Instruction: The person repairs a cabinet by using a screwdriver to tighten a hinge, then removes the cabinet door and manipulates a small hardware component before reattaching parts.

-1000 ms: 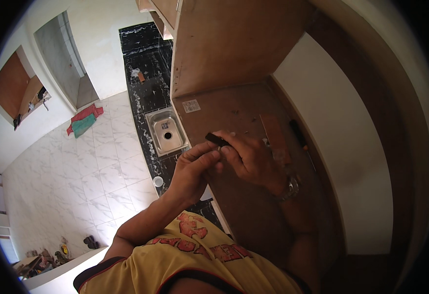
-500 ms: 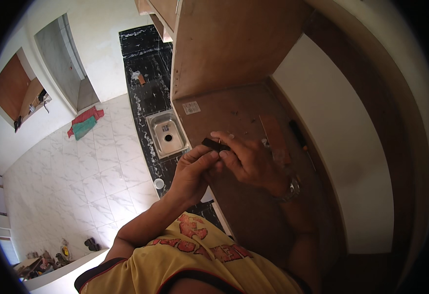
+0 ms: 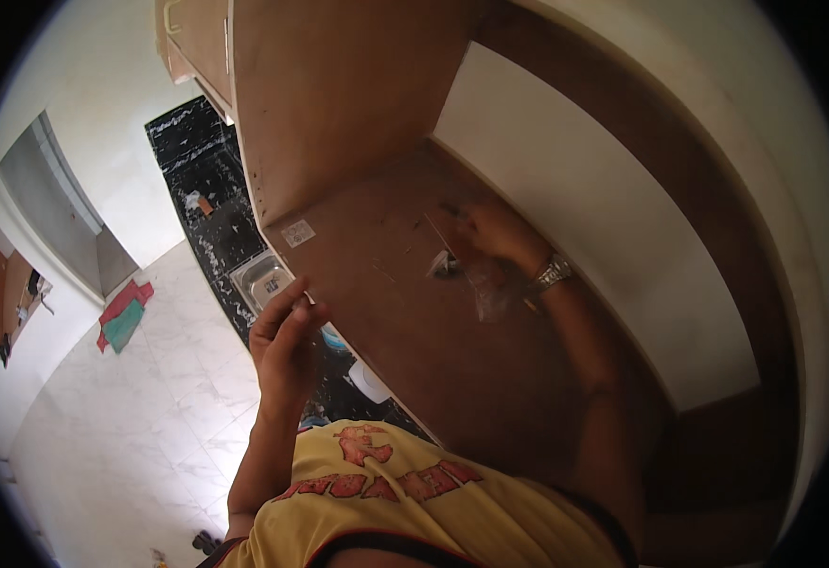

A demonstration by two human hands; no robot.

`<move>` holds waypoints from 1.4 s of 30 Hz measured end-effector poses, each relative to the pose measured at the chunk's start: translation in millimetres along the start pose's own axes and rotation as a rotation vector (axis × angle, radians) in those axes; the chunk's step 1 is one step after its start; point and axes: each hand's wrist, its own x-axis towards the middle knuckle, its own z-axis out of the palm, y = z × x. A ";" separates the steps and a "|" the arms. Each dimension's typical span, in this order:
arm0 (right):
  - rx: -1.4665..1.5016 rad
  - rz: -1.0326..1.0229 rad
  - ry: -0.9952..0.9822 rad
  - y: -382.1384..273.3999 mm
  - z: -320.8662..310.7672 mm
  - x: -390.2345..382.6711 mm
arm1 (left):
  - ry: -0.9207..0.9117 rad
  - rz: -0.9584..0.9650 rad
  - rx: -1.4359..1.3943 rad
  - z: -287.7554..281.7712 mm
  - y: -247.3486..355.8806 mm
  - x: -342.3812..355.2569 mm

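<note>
My left hand [image 3: 285, 331] is raised over the near edge of the brown cabinet shelf [image 3: 405, 341], beside the sink [image 3: 265, 280]. Its thumb and fingers are pinched together, with a tiny pale tip at the fingertips, too small to name. Farther right, my right hand [image 3: 504, 237] reaches low over the shelf, a metal-band watch [image 3: 554, 272] on its wrist. Its fingers are dark and blurred, so any hold is hidden. Under and beside it lie a clear plastic bag [image 3: 486, 295] and a small dark and whitish item [image 3: 445, 265].
A tall brown panel [image 3: 339, 104] rises from the shelf's far end. Small bits and a pale label [image 3: 297, 233] lie on the shelf. Left of it runs a black marbled counter [image 3: 208, 170]. Red and green cloths [image 3: 125, 322] lie on the tiled floor.
My hands have parted; the dark piece they held together no longer shows between them. The right hand has moved away over the shelf, the left toward the sink. The whole view has shifted.
</note>
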 end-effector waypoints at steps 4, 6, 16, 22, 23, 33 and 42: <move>0.103 -0.075 -0.047 13.1 15.7 -4.7 | -0.076 0.186 0.129 -10.2 6.2 4.0; 0.093 -0.148 0.027 14.4 20.7 -7.3 | -0.172 0.348 0.269 -17.3 14.6 20.1; -0.279 0.104 0.186 58.1 -2.0 -51.5 | -0.255 0.867 0.449 44.0 211.9 93.2; -0.313 0.146 0.407 85.8 37.3 -56.9 | -0.354 1.276 0.720 217.5 339.8 147.9; -0.301 0.122 0.418 81.3 39.8 -55.9 | -0.405 1.367 0.802 244.6 357.5 155.8; -0.335 0.065 0.349 58.8 25.8 -53.7 | -0.276 1.600 1.106 380.5 424.7 272.9; -0.171 -0.084 0.684 -35.0 -70.9 -102.2 | -0.374 1.517 1.383 378.1 441.1 305.6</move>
